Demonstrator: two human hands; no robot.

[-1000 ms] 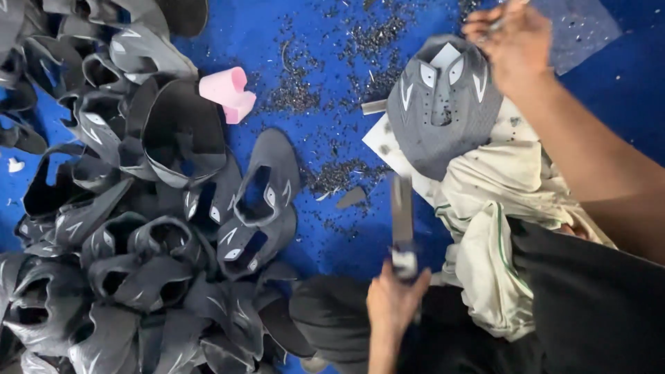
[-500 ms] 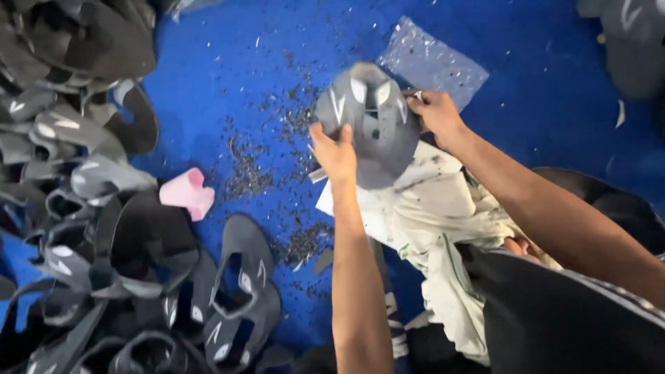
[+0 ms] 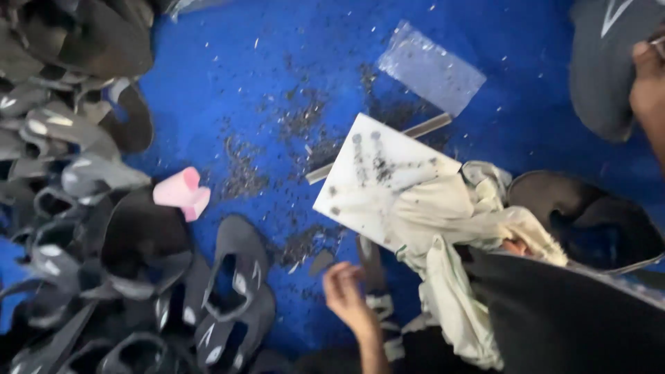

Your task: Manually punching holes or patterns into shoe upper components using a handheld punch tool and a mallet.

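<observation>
Hands first: we see 2, both our own. Our left hand (image 3: pixel 344 294) is low in the frame with its fingers curled loosely, hovering just beside a knife (image 3: pixel 374 273) that lies blurred on the blue surface (image 3: pixel 228 62); we cannot tell whether the fingers touch it. Our right hand (image 3: pixel 650 83) sits at the right edge, mostly cut off, pressed against 1 dark grey shoe upper (image 3: pixel 606 62); we cannot tell how firmly it grips.

Between the hands we see 1 white cutting board (image 3: pixel 367 173), speckled with dark trimmings, with 1 crumpled cream cloth (image 3: pixel 457 228) over its lower right corner. 1 clear plastic bag (image 3: pixel 431 68) lies above the board. 1 pink block (image 3: pixel 181 192) rests left of centre. A heap of grey shoe uppers (image 3: pixel 76 208), too many and too tangled to count, fills the left side.
</observation>
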